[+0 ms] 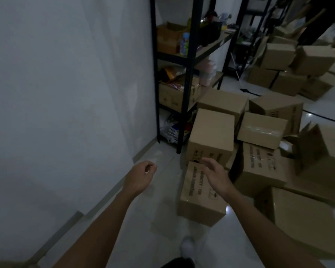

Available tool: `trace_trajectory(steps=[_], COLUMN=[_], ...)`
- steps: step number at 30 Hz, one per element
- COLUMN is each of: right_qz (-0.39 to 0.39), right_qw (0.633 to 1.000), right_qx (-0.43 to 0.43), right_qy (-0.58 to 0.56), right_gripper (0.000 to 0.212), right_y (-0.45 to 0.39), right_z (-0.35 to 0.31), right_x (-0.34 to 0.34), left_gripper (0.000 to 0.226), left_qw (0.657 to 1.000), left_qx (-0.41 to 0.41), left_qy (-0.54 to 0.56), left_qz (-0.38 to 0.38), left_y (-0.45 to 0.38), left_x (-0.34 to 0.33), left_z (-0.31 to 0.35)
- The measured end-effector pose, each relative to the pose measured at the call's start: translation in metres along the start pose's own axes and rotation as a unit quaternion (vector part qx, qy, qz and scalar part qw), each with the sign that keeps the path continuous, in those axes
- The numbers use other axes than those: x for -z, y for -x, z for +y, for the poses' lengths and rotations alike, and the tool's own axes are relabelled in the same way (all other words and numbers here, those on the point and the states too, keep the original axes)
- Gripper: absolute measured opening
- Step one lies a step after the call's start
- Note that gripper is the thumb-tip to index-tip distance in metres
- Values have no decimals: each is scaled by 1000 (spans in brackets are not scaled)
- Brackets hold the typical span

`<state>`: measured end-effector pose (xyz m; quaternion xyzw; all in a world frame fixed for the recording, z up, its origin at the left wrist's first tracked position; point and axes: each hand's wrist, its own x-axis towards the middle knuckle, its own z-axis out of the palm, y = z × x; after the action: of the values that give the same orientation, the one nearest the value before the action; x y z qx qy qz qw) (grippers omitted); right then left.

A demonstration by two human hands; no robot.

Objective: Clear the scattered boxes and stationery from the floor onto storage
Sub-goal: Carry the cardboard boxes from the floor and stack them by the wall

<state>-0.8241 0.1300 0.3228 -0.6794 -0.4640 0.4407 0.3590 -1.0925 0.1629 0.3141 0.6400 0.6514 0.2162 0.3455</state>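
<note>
Plain brown cardboard boxes (211, 132) lay heaped on the glossy white tiled floor (162, 229), right of centre; all visible ones were closed, contents unseen. A printed box (199, 198) sat nearest, with another stacked behind it. More boxes (298, 70) stood piled far right. A black metal rack (190, 74) stood against the pale wall (66, 93) at the far centre, its shelves carrying cartons, packets and coloured items too dim to identify. A bare floor strip ran between wall and boxes. The left hand (141, 176) hung loosely curled, holding nothing. The right hand (215, 176) was open with fingers spread, over the printed box; contact could not be confirmed.
</note>
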Motion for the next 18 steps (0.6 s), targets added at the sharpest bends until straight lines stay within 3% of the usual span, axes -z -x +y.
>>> trace_trajectory(steps=[9, 18], right_qz=[23, 54], right_qw=[998, 992], right_qx=[-54, -96], right_qy=[-23, -61], right_gripper=[29, 35], right_y=[-131, -233], right_z=[30, 75], right_x=[115, 203], left_gripper=[30, 21], left_qw=[999, 998], left_qx=[1, -30], left_qy=[20, -25], left_qz=[-32, -58], left_y=[-147, -232], left_x=[-81, -144], left_z=[87, 164])
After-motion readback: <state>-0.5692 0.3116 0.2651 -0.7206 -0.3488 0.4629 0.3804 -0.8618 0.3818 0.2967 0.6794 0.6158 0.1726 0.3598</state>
